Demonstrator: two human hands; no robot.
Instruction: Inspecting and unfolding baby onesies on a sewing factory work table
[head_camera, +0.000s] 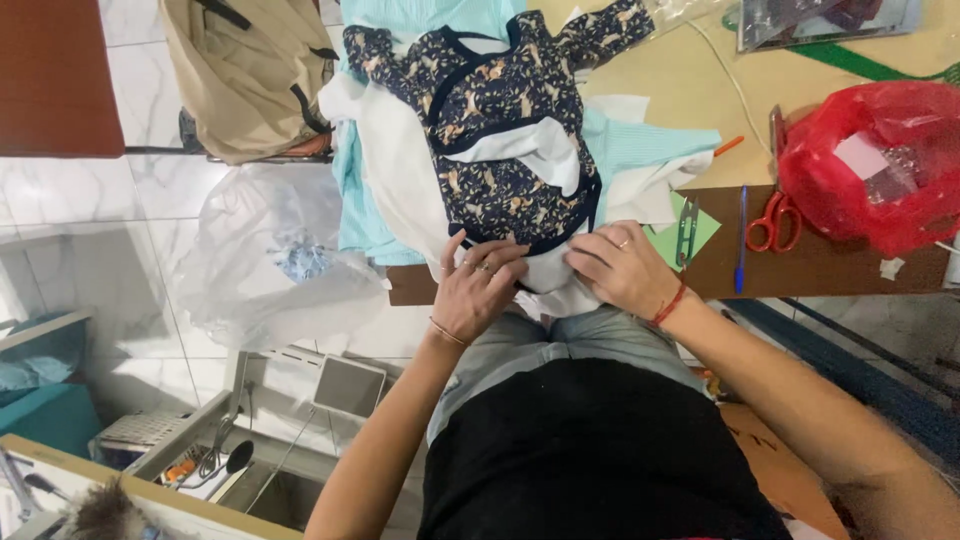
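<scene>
White marble floor tiles surround a crowded wooden table (830, 268). I see both hands pressing flat, fingers spread, on the hem of a navy printed baby garment (505, 130): left hand (478, 290), right hand (625, 268). It tops a loose fabric stack (390, 170) overhanging the table's edge, so I judge a tug could slide the stack off. Red scissors (772, 222) lie near.

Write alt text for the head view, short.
Seen from above, a person's left hand and right hand press flat on the lower hem of a navy printed baby garment lying on white and mint fabric at a table's edge. Red scissors, a blue pen and a red bag lie to the right.
</scene>
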